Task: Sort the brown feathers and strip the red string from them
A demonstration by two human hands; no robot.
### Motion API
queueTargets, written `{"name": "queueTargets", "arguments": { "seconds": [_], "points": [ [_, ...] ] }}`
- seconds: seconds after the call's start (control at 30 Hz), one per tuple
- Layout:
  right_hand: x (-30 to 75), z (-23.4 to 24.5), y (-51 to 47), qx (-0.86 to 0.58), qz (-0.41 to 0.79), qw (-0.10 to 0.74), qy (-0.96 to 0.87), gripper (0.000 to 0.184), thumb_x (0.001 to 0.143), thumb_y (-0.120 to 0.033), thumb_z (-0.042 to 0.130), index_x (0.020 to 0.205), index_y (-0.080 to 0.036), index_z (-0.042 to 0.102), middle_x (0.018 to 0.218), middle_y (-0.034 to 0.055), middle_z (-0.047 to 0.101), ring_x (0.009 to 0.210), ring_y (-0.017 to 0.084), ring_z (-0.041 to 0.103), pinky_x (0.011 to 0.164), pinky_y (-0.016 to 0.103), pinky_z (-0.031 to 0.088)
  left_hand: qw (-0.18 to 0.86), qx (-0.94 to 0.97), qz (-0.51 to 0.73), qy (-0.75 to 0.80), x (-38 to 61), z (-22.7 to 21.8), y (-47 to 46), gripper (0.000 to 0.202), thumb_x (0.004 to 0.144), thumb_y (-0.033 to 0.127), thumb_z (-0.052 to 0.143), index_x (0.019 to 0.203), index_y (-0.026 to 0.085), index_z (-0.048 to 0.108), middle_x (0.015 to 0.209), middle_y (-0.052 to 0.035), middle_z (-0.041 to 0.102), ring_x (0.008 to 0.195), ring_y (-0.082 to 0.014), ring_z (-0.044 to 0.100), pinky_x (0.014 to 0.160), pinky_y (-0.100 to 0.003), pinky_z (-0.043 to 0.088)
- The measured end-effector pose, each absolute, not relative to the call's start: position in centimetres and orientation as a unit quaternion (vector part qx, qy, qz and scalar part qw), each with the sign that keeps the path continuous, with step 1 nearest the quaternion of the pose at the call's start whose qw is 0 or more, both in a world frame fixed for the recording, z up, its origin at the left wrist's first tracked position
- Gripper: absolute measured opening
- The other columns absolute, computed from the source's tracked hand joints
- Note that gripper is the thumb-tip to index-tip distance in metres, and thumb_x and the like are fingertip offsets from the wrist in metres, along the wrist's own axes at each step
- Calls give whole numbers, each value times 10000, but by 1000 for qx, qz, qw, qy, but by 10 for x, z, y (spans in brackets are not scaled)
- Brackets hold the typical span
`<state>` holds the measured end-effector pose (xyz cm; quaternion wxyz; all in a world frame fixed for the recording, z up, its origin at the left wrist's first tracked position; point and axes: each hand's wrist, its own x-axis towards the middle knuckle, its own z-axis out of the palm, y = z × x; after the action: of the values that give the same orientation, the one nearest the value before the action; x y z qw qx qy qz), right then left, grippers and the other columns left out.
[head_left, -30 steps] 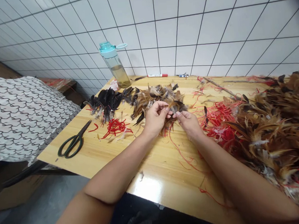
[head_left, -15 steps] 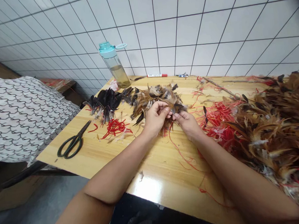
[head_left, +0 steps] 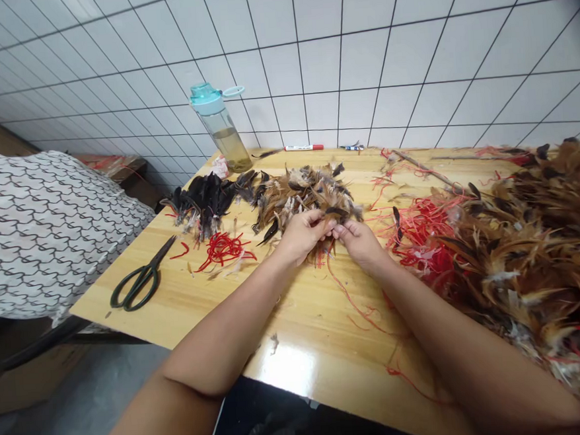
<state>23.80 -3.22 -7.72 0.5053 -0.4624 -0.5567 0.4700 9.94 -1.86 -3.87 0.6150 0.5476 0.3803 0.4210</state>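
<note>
My left hand (head_left: 301, 235) and my right hand (head_left: 358, 240) meet fingertip to fingertip over the wooden table (head_left: 301, 316). Both pinch a small dark brown feather (head_left: 335, 212) at the near edge of a heap of brown feathers (head_left: 302, 193). The fingers of each hand are curled and pressed together on it. A red thread (head_left: 347, 293) trails from under my hands toward the table's front edge.
Black feathers (head_left: 204, 196) lie left of the brown heap, red threads (head_left: 222, 247) in front of them. Scissors (head_left: 142, 277) rest near the left edge. A water bottle (head_left: 219, 126) and marker (head_left: 305, 147) stand by the tiled wall. A big feather mass (head_left: 535, 247) fills the right; a patterned cushion (head_left: 37, 225) sits left.
Both hands have dropped slightly toward the table and drawn a little closer together, still pinching the feather. Nothing else has moved.
</note>
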Motion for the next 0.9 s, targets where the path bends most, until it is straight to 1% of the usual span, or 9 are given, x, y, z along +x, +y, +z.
{"name": "queueTargets", "arguments": {
  "seconds": [0.2, 0.3, 0.37, 0.47, 0.57, 0.67, 0.73, 0.83, 0.9],
  "points": [
    [237, -84, -29, -471, 478, 490, -557, 315, 745, -484, 591, 608, -214, 505, 609, -8, 551, 609, 137, 483, 635, 292, 401, 656, 543, 395, 343, 94, -42, -14, 382, 614, 421, 824, 715, 114, 620, 613, -1, 623, 542, -60, 502, 547, -195, 372],
    [237, -82, -30, -452, 499, 488, -555, 301, 742, -462, 611, 602, -209, 529, 620, -2, 576, 628, 141, 517, 667, 297, 426, 674, 540, 377, 335, 93, -43, -13, 401, 592, 424, 842, 706, 115, 613, 606, 3, 618, 541, -63, 516, 544, -195, 385],
    [238, -78, -32, -428, 517, 492, -555, 295, 730, -459, 643, 608, -203, 563, 630, -1, 588, 651, 144, 540, 693, 297, 440, 673, 539, 380, 335, 94, -44, -13, 384, 608, 408, 839, 704, 114, 612, 599, 5, 613, 542, -62, 522, 543, -188, 393],
    [239, -69, -36, -404, 531, 507, -546, 298, 710, -464, 695, 621, -192, 613, 646, -2, 602, 685, 137, 560, 743, 292, 451, 679, 504, 421, 328, 95, -45, -13, 339, 657, 362, 820, 672, 113, 590, 574, 11, 592, 539, -53, 520, 542, -169, 403],
    [239, -61, -39, -387, 555, 517, -524, 328, 685, -506, 728, 649, -191, 642, 602, -21, 565, 639, 118, 528, 688, 272, 446, 729, 410, 455, 306, 96, -41, -13, 285, 697, 273, 800, 658, 112, 569, 556, 15, 573, 527, -48, 524, 553, -160, 436],
    [239, -57, -40, -379, 574, 519, -508, 369, 638, -542, 758, 683, -190, 660, 548, -39, 502, 593, 109, 481, 589, 249, 405, 770, 328, 466, 288, 96, -36, -13, 173, 760, 173, 736, 708, 108, 585, 555, 15, 567, 523, -51, 536, 568, -164, 472],
    [239, -56, -40, -379, 578, 517, -505, 383, 619, -545, 770, 688, -185, 659, 556, -40, 504, 574, 100, 451, 557, 241, 378, 785, 297, 463, 285, 97, -33, -14, 106, 799, 133, 686, 745, 104, 599, 551, 14, 563, 516, -54, 538, 571, -169, 487],
    [240, -56, -40, -382, 583, 512, -502, 385, 623, -536, 770, 671, -178, 636, 573, -42, 511, 539, 80, 398, 535, 235, 351, 796, 287, 445, 292, 98, -30, -16, 98, 816, 107, 657, 740, 95, 596, 556, 11, 568, 497, -46, 527, 569, -169, 493],
    [240, -56, -40, -385, 582, 508, -505, 385, 632, -531, 764, 662, -175, 620, 565, -47, 497, 530, 75, 379, 530, 233, 339, 794, 299, 435, 301, 98, -30, -18, 127, 800, 113, 681, 719, 96, 584, 561, 14, 571, 496, -40, 523, 566, -163, 485]
  ]
}}
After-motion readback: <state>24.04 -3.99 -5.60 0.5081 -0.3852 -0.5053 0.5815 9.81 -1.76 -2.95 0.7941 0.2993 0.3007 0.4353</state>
